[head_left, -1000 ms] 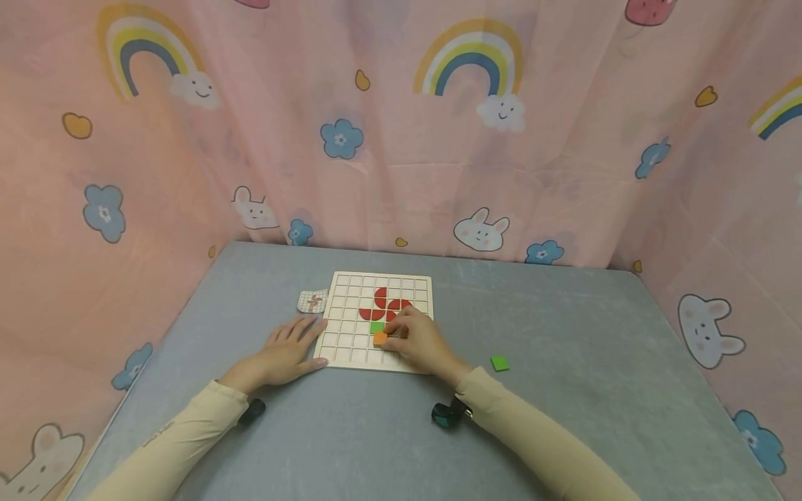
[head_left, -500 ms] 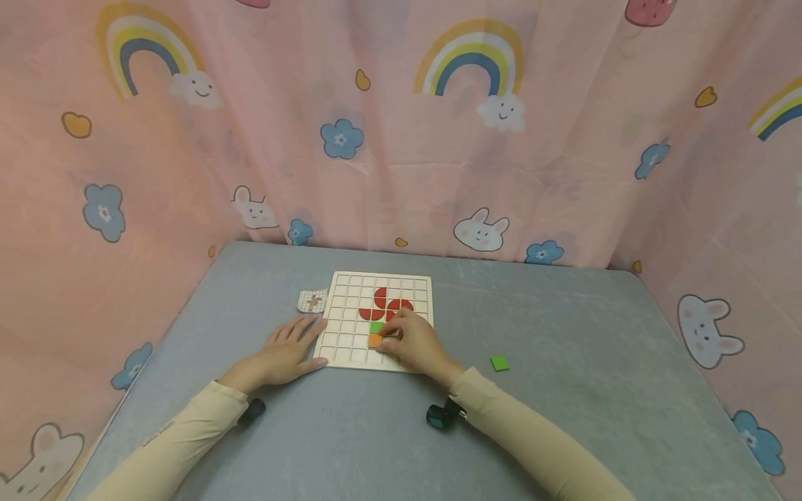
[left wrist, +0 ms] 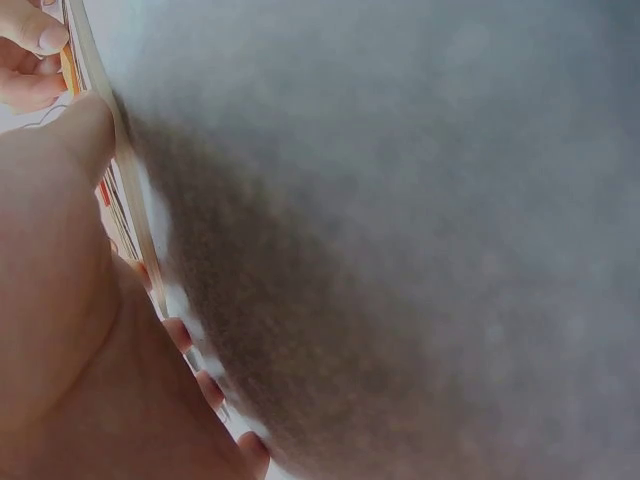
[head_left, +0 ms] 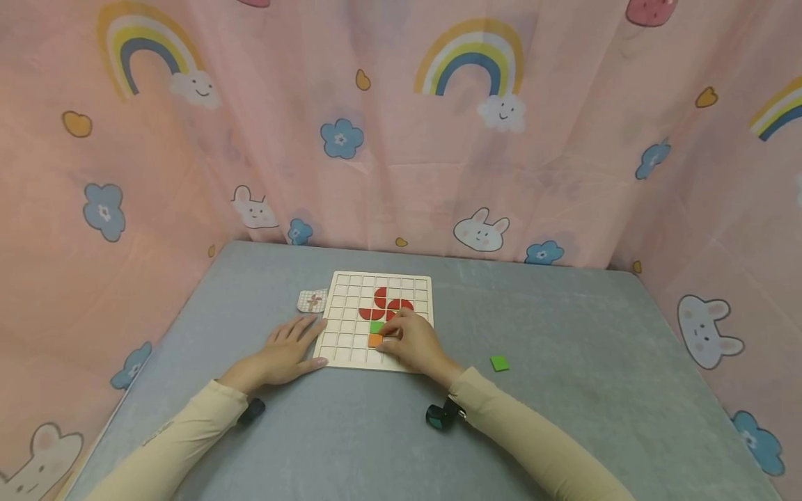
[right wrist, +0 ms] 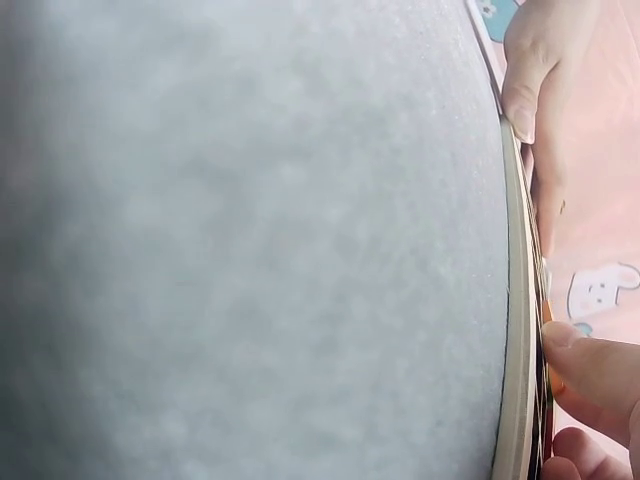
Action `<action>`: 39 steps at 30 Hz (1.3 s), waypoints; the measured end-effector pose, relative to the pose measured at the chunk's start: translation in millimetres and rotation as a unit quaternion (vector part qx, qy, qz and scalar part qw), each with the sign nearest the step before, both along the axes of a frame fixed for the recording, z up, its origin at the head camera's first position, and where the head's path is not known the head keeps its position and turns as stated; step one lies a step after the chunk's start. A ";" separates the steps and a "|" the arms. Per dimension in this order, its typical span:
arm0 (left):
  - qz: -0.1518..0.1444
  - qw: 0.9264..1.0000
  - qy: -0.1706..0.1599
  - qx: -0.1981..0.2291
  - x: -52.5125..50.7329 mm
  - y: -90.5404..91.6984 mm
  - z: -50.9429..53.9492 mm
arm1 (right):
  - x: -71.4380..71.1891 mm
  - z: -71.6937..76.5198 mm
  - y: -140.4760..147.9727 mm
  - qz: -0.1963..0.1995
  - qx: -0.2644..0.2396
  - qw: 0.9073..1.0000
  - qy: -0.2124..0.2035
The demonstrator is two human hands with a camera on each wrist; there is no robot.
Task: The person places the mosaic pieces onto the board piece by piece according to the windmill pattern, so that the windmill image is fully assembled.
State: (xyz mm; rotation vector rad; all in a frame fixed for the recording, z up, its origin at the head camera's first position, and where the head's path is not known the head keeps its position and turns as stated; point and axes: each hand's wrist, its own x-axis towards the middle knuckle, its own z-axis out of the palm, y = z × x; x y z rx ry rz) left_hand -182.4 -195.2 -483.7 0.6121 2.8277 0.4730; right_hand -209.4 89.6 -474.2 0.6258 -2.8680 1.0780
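A pale wooden grid board (head_left: pixel 346 327) lies flat on the grey table. My left hand (head_left: pixel 282 356) rests at its left edge, fingers extended and thumb by the near corner. Over the near middle of the board, my right hand (head_left: pixel 418 342) pinches an orange square tile (head_left: pixel 374 340) with curled fingers and thumb. This tile lies directly below a green square tile (head_left: pixel 376 326) on the grid. Red rounded pieces (head_left: pixel 380 299) form a pinwheel above them, partly covered by the right fingers. In the right wrist view, the thumb touches the orange tile (right wrist: pixel 547 312) at the board's edge.
A small pattern card (head_left: pixel 312 300) showing a pinwheel on a grid lies by the board's upper left. One loose green square tile (head_left: pixel 499 363) sits on the table to the right. A pink patterned curtain (head_left: pixel 401 174) encloses the table's back and sides.
My right hand has moved slightly left, bringing the orange tile from a tilted position into the square below the green tile. It has barely moved since. The left hand stays put.
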 end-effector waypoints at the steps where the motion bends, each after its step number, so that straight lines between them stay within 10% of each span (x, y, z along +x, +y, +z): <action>1: 0.000 1.000 0.001 -0.001 -0.3 -0.2 -0.1 | -0.1 -0.2 -0.1 0.000 0.001 1.000 0.000; 39: 0.002 1.000 0.000 -0.005 0.4 0.9 1.2 | 2.7 -0.9 0.7 -0.002 -0.011 1.000 -0.001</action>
